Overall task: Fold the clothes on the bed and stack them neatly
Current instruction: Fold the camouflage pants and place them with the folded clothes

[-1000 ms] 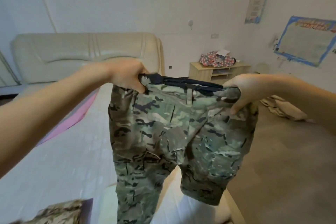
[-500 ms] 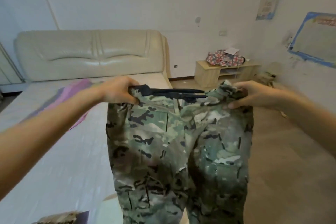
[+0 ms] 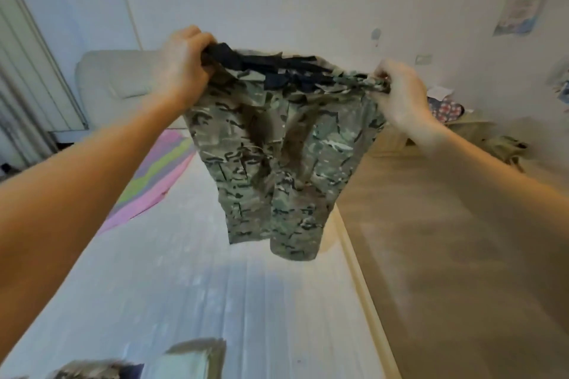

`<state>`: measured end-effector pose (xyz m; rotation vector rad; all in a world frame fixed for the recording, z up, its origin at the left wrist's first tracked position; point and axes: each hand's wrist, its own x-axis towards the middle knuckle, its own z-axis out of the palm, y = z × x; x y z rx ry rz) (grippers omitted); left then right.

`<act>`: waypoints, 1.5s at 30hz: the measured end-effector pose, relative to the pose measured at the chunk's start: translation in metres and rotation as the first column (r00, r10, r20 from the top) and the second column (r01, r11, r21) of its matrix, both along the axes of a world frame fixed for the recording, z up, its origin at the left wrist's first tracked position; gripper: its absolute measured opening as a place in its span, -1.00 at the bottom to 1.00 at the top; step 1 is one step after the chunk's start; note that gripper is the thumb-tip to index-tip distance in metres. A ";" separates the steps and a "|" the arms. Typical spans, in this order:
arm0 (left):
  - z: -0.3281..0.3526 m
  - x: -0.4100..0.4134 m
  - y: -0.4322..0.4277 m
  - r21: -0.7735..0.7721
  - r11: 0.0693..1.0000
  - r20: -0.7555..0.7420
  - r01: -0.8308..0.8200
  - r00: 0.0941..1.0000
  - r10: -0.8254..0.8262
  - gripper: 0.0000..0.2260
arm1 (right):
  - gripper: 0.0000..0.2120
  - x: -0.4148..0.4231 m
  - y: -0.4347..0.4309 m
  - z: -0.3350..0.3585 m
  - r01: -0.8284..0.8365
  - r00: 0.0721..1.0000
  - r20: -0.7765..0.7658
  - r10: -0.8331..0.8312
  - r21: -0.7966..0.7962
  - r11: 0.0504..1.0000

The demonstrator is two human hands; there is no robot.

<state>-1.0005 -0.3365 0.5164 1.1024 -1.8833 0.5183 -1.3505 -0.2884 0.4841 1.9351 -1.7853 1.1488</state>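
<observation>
At the bottom edge, closest to the camera, a blurred piece of camouflage cloth [image 3: 89, 371] and a pale folded item [image 3: 197, 354] lay on the white mattress of the bed [image 3: 160, 271]. Half a second before, only a corner of such cloth showed there.

Above the mattress, the camouflage trousers with a dark waistband [image 3: 277, 163] now hung much higher. Earlier their legs ran out of the bottom of the picture. Now both hems were visible and free in the air, over the right edge of the bed, with the brown floor [image 3: 446, 240] beside it.

Both bare forearms reached forward and upward, more raised than before. The left hand [image 3: 181, 68] gripped the left end of the waistband, with its fingers curled round the dark fabric and its back turned to the camera. The right hand [image 3: 400, 92] pinched the bunched right end of the waistband between thumb and curled fingers. The waistband was stretched between the two hands.

Farther back, a pink, green and purple striped cloth [image 3: 154, 175] lay on the left part of the bed. Behind it stood the cream padded headboard [image 3: 117, 83], and a pale poster [image 3: 523, 3] hung on the far wall at the right.
</observation>
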 end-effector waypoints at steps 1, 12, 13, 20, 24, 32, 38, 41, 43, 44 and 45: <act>-0.006 0.000 0.007 -0.016 1.000 0.014 0.023 1.000 -0.023 -0.79 | -0.83 -0.002 0.002 -0.006 -0.027 0.999 0.018 0.027 0.004 1.000; -0.376 -0.003 0.130 0.500 0.861 0.255 0.094 0.934 -0.250 -0.82 | -0.74 -0.012 0.088 -0.350 -0.318 0.948 0.194 0.253 0.586 0.745; -0.420 -0.004 0.142 0.560 0.824 0.245 0.091 0.931 -0.270 -0.81 | -0.74 -0.011 0.100 -0.395 -0.309 0.951 0.216 0.222 0.633 0.710; -0.673 -0.008 0.257 0.834 0.548 0.282 -0.069 0.906 -0.315 -0.59 | -0.76 0.003 0.227 -0.647 -0.224 0.975 0.206 0.088 0.904 0.365; -0.727 -0.005 0.326 0.919 0.380 0.229 -0.110 0.931 -0.285 -0.50 | -0.72 0.006 0.289 -0.700 -0.116 0.993 0.109 0.039 0.948 0.297; -0.724 -0.002 0.362 0.994 -0.085 0.104 -0.063 0.736 0.669 -0.48 | -0.57 0.017 0.309 -0.697 -0.051 0.610 0.283 -0.740 0.946 0.320; -0.739 -0.011 0.323 0.878 -0.144 -0.007 0.457 0.312 0.950 -0.69 | -0.57 0.035 0.285 -0.702 -0.380 0.114 0.401 -0.909 0.863 0.333; -0.743 -0.013 0.310 0.903 -0.115 -0.045 0.414 0.356 0.933 -0.78 | -0.66 0.029 0.287 -0.698 -0.137 0.318 0.304 -0.898 0.952 0.273; -0.735 -0.024 0.315 0.944 -0.066 -0.101 0.323 0.472 0.876 -0.77 | -0.63 0.030 0.291 -0.690 0.171 0.538 0.104 -0.836 0.958 0.228; -0.728 -0.032 0.320 0.952 -0.034 -0.127 0.305 0.494 0.860 -0.80 | -0.57 0.039 0.291 -0.681 0.268 0.636 0.054 -0.770 0.920 0.286; -0.719 -0.041 0.326 0.952 -0.015 -0.145 0.306 0.495 0.857 -0.84 | -0.49 0.053 0.291 -0.672 0.246 0.733 0.088 -0.674 0.890 0.384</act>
